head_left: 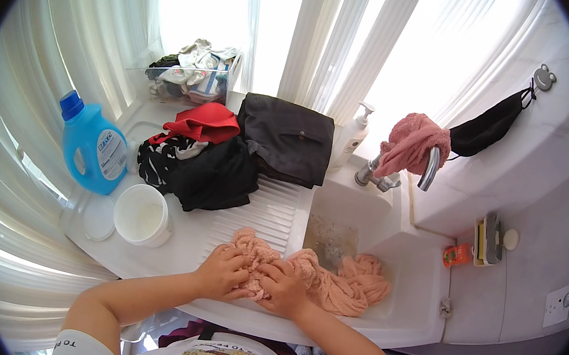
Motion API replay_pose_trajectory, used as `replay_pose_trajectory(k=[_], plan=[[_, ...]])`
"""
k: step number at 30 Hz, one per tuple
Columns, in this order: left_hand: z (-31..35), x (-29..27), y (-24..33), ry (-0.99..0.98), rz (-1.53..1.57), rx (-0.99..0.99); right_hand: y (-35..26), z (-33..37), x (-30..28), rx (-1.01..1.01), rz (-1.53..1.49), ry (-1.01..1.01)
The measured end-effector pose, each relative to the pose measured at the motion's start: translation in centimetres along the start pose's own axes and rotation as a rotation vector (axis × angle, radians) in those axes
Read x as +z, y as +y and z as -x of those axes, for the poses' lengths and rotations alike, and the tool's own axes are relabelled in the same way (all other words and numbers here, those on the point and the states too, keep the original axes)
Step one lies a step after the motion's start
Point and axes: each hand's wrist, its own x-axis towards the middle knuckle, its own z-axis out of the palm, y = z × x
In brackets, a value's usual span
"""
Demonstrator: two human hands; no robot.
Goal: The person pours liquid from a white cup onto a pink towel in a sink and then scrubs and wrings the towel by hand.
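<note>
A wet-looking peach towel (pixel 349 290) with a waffle-like texture stretches from the ribbed washboard (pixel 272 208) over the basin's left edge, its right end bunched down in the sink (pixel 412 290). My left hand (pixel 221 270) has its fingers curled into the towel's left part on the lower ribs. Close beside it, my right hand (pixel 284 288) grips the same towel near the basin edge. Both hands are closed on the fabric, and folds hide some fingertips. Sudsy water (pixel 330 239) shows in the basin behind the towel.
On the counter are black clothes (pixel 221 177), a red garment (pixel 206 123), folded dark trousers (pixel 285 139), a white tub (pixel 143 216), its lid (pixel 98 219) and a blue detergent bottle (pixel 95 145). A pump bottle (pixel 352 139) stands behind the sink; a pink cloth (pixel 415 143) covers the tap (pixel 430 169).
</note>
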Motion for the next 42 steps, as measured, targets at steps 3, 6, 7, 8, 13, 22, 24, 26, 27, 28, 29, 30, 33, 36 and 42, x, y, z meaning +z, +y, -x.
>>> replay_pose_trajectory(k=[3,6,7,8,13,22,24,26,27,28,29,30,33,36,42], plan=[[-2.3,2.5,-2.0,0.03,0.101,-0.249,1.6,-2.0,1.0,0.05,-0.038,0.022],[-8.0,3.7,-4.9,-0.003,0.169,-0.8,5.2,-4.5,1.9,0.326,-0.004,0.098],[-9.2,3.2,-5.6,-0.08,0.304,-0.926,5.3,-5.0,1.1,0.468,-0.096,0.057],[-10.4,2.7,-6.2,-0.166,0.44,-1.048,5.1,-5.3,0.1,0.615,-0.193,0.018],[-16.6,0.5,-3.4,-0.167,1.899,-1.315,13.4,0.8,-4.5,1.243,-0.995,0.193],[-24.3,17.6,-4.3,0.224,1.286,-1.329,25.6,12.6,1.7,1.656,-0.49,0.215],[-24.2,19.3,-3.2,0.15,1.163,-1.31,25.1,13.0,4.4,1.56,-0.305,0.302],[-22.6,20.6,-2.6,0.121,0.979,-1.337,20.7,9.0,3.8,1.488,-0.04,0.189],[-22.0,21.1,-2.3,0.106,0.889,-1.339,19.2,7.4,2.8,1.447,0.117,0.101],[-21.6,22.0,-2.1,0.093,0.931,-1.366,20.0,7.6,3.1,1.356,0.116,0.025],[-21.1,23.0,-2.2,0.083,0.972,-1.398,20.9,7.8,3.7,1.26,0.112,-0.053],[-20.5,23.7,-2.4,0.073,1.012,-1.431,21.6,8.2,4.2,1.163,0.106,-0.129],[-21.7,21.0,-1.0,0.079,1.246,-1.551,23.5,6.9,0.4,1.221,-0.265,0.064],[-24.6,16.9,0.7,0.048,1.481,-1.822,22.0,6.3,-4.9,0.983,-0.511,0.202],[-21.3,18.6,-2.2,0.011,2.348,-1.287,14.1,3.1,-14.0,0.7,-0.846,-0.049]])
